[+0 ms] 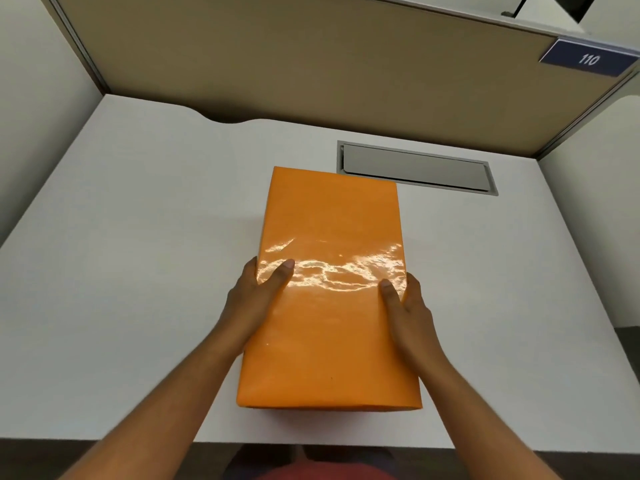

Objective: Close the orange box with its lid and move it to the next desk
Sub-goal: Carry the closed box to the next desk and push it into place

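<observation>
Both bare forearms reach forward over the near edge of the white table (138, 271). Between the two hands sits the orange box (332, 289), lid on, its glossy top catching light. The left hand (258, 296) and right hand (407, 306) clasp its long sides, thumbs lying on the lid, the other fingers wrapped down the sides out of sight. Beyond the fingers, just past the box's far right corner, a grey cable hatch (415, 168) is set in the table; further back stands a tan partition (311, 64) with a blue plate (588, 58) reading 110

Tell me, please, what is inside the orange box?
Nothing inside shows: the lid covers the box, with the left hand and right hand gripping its sides.
</observation>
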Action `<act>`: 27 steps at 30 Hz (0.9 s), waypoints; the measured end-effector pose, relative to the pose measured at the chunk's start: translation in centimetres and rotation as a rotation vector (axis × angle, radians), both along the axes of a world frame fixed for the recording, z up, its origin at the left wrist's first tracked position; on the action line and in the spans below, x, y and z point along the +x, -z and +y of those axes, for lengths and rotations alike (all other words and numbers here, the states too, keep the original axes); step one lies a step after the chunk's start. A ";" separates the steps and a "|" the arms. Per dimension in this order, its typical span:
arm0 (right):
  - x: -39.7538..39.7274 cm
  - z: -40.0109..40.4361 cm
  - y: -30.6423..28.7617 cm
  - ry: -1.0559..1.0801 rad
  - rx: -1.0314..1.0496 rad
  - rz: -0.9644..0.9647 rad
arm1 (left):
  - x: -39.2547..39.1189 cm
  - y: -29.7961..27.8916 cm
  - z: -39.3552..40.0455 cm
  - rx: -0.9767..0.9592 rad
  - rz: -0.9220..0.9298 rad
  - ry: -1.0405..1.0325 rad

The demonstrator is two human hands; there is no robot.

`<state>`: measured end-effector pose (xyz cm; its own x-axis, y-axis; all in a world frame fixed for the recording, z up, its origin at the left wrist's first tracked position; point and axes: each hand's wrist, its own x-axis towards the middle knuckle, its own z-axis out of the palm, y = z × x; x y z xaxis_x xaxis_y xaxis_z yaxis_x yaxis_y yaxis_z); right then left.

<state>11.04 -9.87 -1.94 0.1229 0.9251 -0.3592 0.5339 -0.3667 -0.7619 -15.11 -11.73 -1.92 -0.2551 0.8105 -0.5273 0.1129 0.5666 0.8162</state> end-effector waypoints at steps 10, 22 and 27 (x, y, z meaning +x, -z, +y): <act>0.5 0.3 0.5 0.052 -0.054 0.194 | 0.5 -0.4 -0.1 -0.026 -0.007 -0.043; 0.8 0.9 0.8 0.050 -0.157 0.309 | -0.2 -0.3 0.2 -0.078 -0.102 -0.054; -3.6 1.6 0.3 0.026 -0.133 0.316 | -4.8 -0.7 0.6 -0.052 -0.120 -0.052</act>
